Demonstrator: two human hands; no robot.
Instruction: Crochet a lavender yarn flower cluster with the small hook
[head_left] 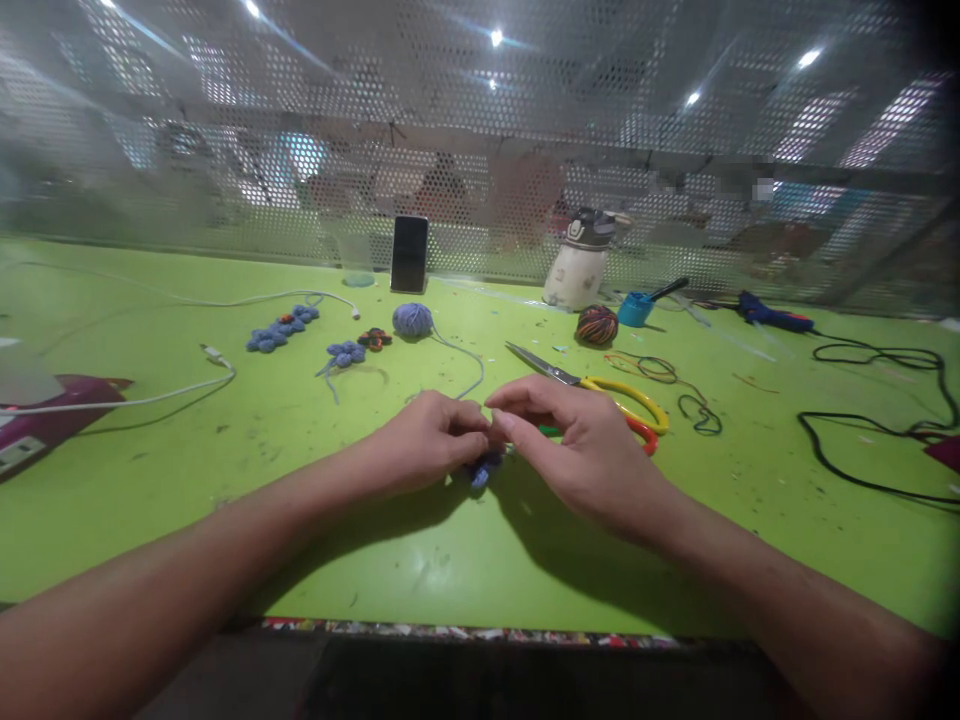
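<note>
My left hand (439, 440) pinches a small blue-purple crocheted piece (480, 474) just above the table, its upper part hidden by the fingers. My right hand (574, 450) is curled close beside it, thumb and forefinger tips nearly together at the piece; anything between them is too small to make out. A bit of green (551, 431) shows behind the right hand. Also behind that hand lie scissors (559, 372) with yellow and red handles. From the blue yarn ball (412, 320) a strand runs toward my left hand.
Crocheted flowers (283, 328) lie at left, near a white cable (187, 395) and a power strip (52, 420). A phone (409, 255), bottle (576, 265), multicolour yarn ball (597, 326), blue cup (636, 310) and glue gun (772, 314) stand or lie farther back. A mesh panel (480, 150) rises behind.
</note>
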